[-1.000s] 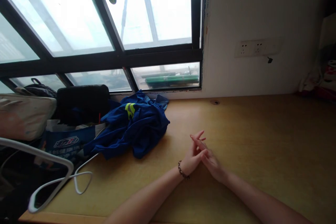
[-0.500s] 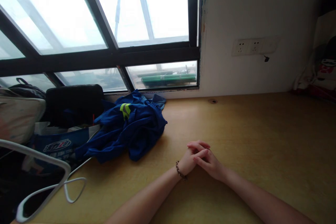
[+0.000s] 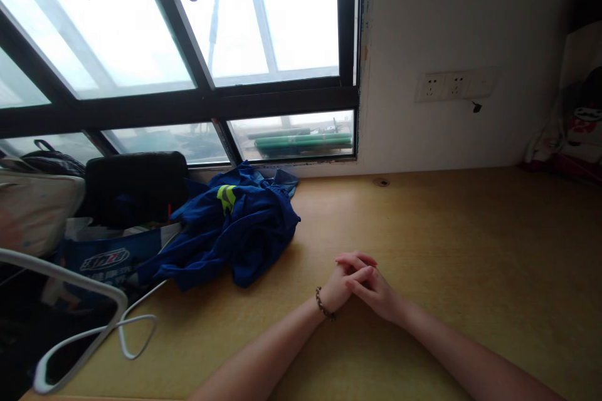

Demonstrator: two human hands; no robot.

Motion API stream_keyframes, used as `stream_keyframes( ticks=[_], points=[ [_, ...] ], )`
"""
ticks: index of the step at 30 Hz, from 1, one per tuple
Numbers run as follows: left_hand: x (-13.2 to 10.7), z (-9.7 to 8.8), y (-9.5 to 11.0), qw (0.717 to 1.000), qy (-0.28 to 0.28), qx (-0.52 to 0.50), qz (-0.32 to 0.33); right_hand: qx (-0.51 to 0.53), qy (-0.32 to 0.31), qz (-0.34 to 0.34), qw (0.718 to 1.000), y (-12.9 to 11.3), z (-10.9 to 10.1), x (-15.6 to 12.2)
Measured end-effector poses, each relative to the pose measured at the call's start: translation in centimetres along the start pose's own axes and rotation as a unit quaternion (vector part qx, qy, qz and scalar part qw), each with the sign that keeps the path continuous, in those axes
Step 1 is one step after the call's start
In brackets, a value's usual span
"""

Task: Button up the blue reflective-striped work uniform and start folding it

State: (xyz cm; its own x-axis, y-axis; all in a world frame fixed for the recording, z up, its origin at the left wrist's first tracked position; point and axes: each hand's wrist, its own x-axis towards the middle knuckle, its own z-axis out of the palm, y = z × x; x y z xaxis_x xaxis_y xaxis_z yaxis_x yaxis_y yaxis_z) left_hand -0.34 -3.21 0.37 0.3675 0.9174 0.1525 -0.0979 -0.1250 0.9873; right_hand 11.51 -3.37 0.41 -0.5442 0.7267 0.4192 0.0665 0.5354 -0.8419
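Observation:
My left hand and my right hand are clasped together on the wooden table. The fingers of each lie laced between those of the other, with both forearms coming in from the bottom edge. Around my left wrist is a dark braided bracelet. No object shows in either hand, though the space between the palms is hidden. The nearest thing is a crumpled blue garment with a yellow-green patch, lying to the left of the hands and apart from them.
Left of the table stand a blue printed bag, a black padded thing and a pale bag. A white tubular frame and a white cable are at lower left. Wall sockets sit right of the window.
The camera view has shifted very slightly, so things at the left appear a little further right. My clasped hands have stayed in place.

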Motion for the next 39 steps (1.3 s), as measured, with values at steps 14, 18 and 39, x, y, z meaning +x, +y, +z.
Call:
stream_keyframes(
  ticks=[14,18,39],
  points=[
    [-0.01,-0.05,-0.07,1.0,-0.005,0.012,0.009,-0.003,0.007,0.003,1.0,-0.08,0.07,0.09],
    [-0.03,-0.05,-0.04,1.0,-0.009,0.015,0.007,-0.01,0.003,0.0,1.0,-0.14,0.03,0.01],
    [0.01,-0.12,-0.08,1.0,-0.011,0.009,0.003,-0.019,0.005,-0.002,1.0,-0.29,-0.08,-0.04]
  ],
)
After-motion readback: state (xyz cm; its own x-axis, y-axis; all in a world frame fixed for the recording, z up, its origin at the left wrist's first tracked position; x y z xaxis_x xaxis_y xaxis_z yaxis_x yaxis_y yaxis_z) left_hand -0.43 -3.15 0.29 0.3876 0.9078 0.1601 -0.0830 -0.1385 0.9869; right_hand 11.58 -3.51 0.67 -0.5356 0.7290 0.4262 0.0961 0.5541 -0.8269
